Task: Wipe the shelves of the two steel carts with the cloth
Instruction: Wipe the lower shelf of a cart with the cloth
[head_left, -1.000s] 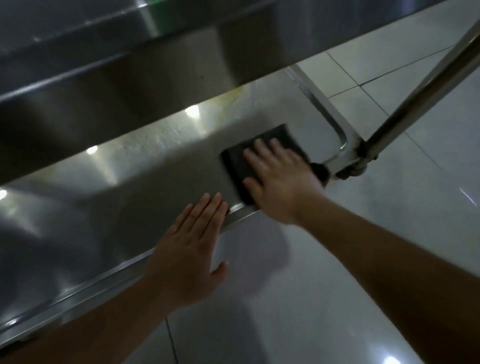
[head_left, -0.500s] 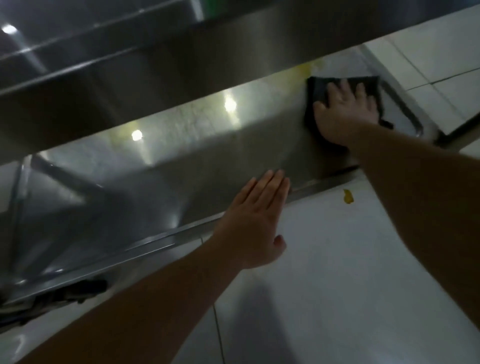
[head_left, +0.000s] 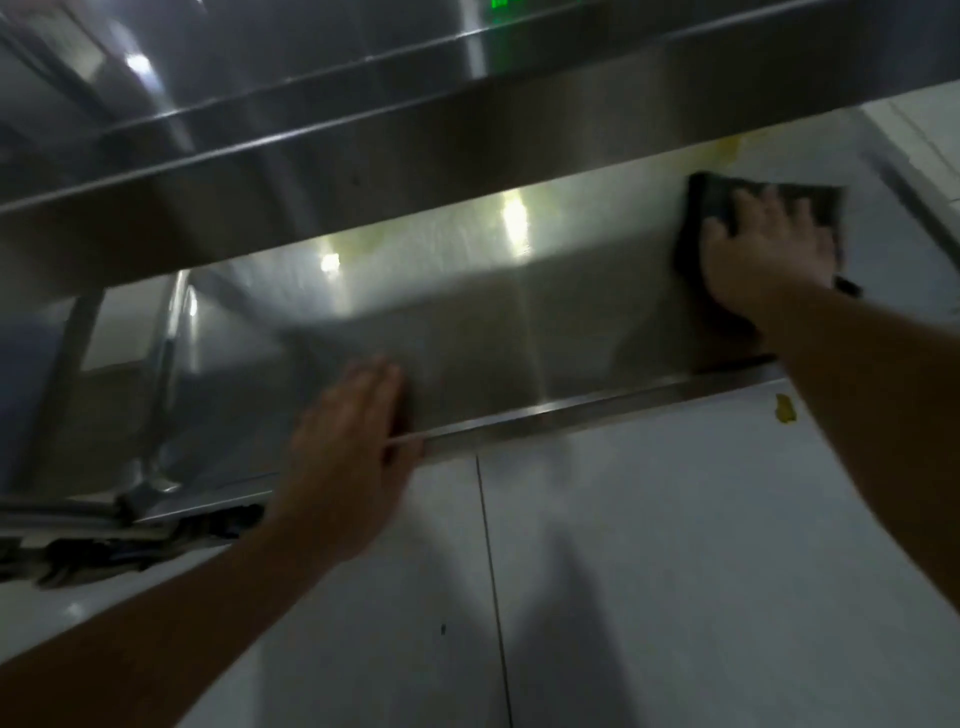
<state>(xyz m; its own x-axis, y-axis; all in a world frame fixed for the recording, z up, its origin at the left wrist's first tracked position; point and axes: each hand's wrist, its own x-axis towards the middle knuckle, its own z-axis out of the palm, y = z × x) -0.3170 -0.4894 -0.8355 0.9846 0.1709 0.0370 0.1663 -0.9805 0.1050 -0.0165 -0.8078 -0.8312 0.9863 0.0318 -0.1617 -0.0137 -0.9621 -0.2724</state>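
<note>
— What did the cloth (head_left: 727, 200) look like, and where did you have it?

— It was dark, flat and roughly square, and you had it pressed on the lower shelf (head_left: 519, 332) of the steel cart, close to the shelf's far right corner. Your right hand (head_left: 763, 260) lay spread on top of it, fingers extended, palm down, not curled around it.

— And your other hand?

— Your left hand (head_left: 348, 447) was open and flat over the shelf's near edge, toward its left end, holding nothing.

— The surface and the room?

— The shelf was bare brushed steel with bright glints and a yellowish stain (head_left: 727, 150) near the far edge, just beyond the cloth. The upper shelf (head_left: 467, 150) overhung it. Below lay a white tiled floor (head_left: 675, 571), with a small yellow scrap (head_left: 785, 409) just off the near edge.
</note>
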